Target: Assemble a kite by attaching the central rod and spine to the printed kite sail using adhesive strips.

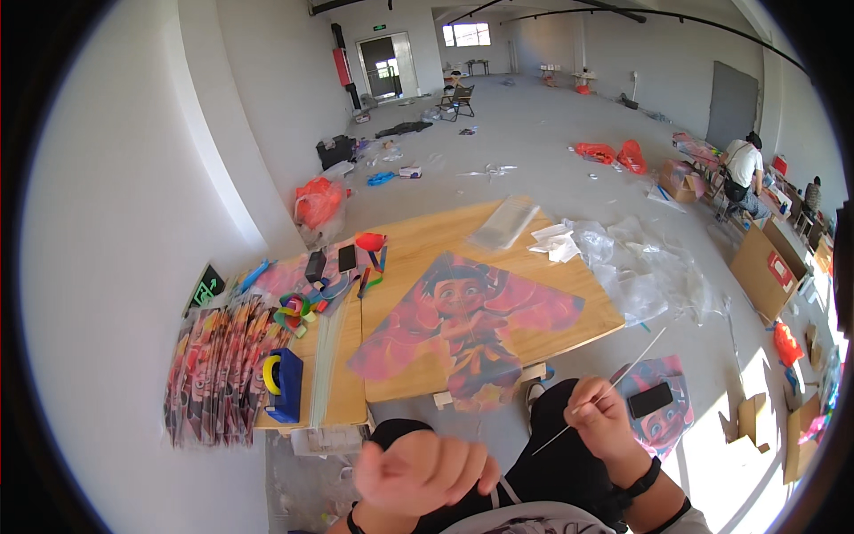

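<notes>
My right hand (598, 418) pinches a thin pale rod (637, 358), which slants up to the right above my lap. My left hand (422, 472) is curled closed near my lap, slightly blurred; whatever lies inside its fingers is hidden. In front of both hands, a kite sail (467, 325) printed with a cartoon figure lies spread on the wooden table (400, 245), its lower end hanging over the near edge. A bundle of thin pale rods (327, 369) lies along the table's left part, beside a blue tape dispenser (286, 387) with a yellow roll.
Folded printed kites (213, 374) hang at the left edge. Colored ribbons (295, 310), a phone (347, 259) and a clear plastic pack (503, 224) lie on the table. Right of my leg, another phone (650, 400) rests on a printed sheet. Cardboard boxes (765, 267) and a seated person (744, 173) are farther right.
</notes>
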Available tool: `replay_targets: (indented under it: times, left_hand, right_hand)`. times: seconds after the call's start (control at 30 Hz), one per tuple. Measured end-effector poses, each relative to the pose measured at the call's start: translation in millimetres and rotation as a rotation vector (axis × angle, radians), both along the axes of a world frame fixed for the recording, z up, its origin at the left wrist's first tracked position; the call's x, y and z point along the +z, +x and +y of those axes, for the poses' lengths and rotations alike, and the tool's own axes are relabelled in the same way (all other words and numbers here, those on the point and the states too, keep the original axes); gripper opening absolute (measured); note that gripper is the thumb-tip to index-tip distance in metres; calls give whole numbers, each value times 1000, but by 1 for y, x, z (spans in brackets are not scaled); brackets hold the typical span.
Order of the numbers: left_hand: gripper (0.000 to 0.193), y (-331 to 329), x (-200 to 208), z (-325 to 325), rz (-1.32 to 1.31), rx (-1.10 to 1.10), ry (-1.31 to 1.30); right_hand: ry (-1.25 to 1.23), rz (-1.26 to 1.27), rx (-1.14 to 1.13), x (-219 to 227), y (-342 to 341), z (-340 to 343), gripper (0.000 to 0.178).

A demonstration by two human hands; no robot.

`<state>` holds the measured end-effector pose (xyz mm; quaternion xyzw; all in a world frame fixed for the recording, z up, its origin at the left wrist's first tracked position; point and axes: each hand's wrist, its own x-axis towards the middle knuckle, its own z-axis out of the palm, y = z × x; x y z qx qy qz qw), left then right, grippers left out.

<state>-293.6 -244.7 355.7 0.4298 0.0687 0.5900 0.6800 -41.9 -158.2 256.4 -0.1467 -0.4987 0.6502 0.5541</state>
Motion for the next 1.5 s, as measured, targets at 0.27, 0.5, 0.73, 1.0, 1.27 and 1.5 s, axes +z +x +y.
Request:
replay_targets:
  times: [0.27,0.5,0.73,1.0,1.27,1.5]
  left_hand:
    - [63,5,73,-53,-651,-513,284]
    - [65,-11,70,-63,-499,-517,379]
    - [66,-18,68,-56,-524,-562,497]
    - [66,-1,72,-58,-711,-394,471]
    - [68,2,73,-62,-717,-333,396]
    - [71,11,74,-57,-771,-274,413]
  right_hand:
    - [-45,-20,-170,-19,37,-1,16]
    - [-85,-37,-181,-27,38,-9,16]
    - [-90,-35,-172,-23,33,-10,17]
    - [-84,-32,-151,-23,34,-9,16]
    - [-98,-36,-152,-20,35,-9,14]
    - [-116,-26,-152,-19,33,-8,14]
